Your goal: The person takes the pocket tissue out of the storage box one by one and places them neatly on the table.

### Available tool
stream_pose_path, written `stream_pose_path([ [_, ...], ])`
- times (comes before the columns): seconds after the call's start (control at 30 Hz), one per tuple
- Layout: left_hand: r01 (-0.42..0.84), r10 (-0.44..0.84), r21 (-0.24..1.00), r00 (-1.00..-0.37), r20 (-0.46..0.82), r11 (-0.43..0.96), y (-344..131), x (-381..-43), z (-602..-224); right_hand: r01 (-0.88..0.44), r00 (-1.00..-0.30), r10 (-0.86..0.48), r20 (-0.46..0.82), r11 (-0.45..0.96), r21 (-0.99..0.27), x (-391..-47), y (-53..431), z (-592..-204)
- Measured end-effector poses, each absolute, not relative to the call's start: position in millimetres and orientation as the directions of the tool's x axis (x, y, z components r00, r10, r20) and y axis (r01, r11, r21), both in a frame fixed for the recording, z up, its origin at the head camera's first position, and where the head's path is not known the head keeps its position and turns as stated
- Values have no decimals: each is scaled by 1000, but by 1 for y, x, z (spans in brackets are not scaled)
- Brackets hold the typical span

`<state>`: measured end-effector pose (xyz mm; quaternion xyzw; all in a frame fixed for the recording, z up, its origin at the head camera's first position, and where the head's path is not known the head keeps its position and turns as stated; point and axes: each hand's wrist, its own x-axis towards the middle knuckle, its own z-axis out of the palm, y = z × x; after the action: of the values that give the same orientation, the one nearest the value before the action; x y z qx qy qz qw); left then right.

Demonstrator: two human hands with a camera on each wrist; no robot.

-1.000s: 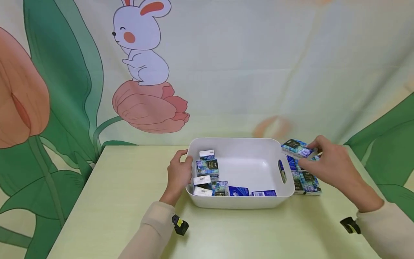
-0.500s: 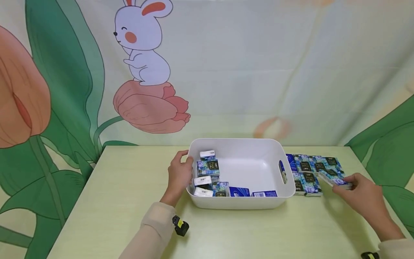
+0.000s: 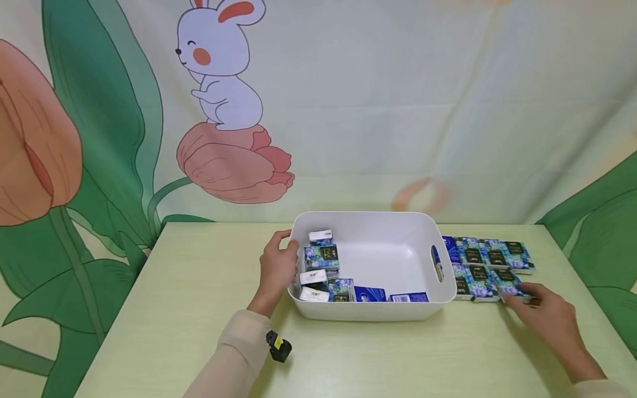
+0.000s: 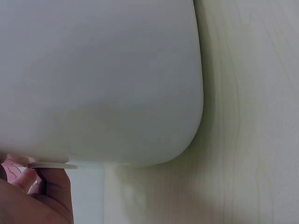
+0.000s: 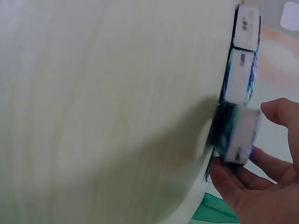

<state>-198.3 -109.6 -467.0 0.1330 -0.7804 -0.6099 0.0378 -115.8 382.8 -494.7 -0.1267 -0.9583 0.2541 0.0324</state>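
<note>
My left hand (image 3: 278,264) grips the left end of a white plastic storage bin (image 3: 370,313); in the left wrist view, its curled fingers (image 4: 55,186) hold the rim. Several tissue packs (image 3: 320,257) lie inside the bin, mostly at its left and along the near wall. To the right of the bin, my right hand (image 3: 549,318) holds a blue floral tissue pack (image 3: 507,281) at the right end of the nearer row. The right wrist view shows this tissue pack (image 5: 244,135) slightly tilted between thumb and fingers, beside the other packs in its row.
Two rows of tissue packs lie on the pale wooden table (image 3: 199,309) right of the bin, the farther row (image 3: 492,253) near the back edge. Part of them is hidden behind the bin. A printed backdrop (image 3: 348,110) hangs behind the table.
My right hand has carried the tissue pack from beside the bin's right rim rightward and down to the end of the nearer row. The left hand stays on the bin.
</note>
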Motion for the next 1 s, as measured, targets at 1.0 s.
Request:
stream_pose_path([
  [1.0, -164, -250, 965, -962, -111, 205, -109, -198, -465, -264, -963, -242, 118, 763, -590, -167, 240, -391],
])
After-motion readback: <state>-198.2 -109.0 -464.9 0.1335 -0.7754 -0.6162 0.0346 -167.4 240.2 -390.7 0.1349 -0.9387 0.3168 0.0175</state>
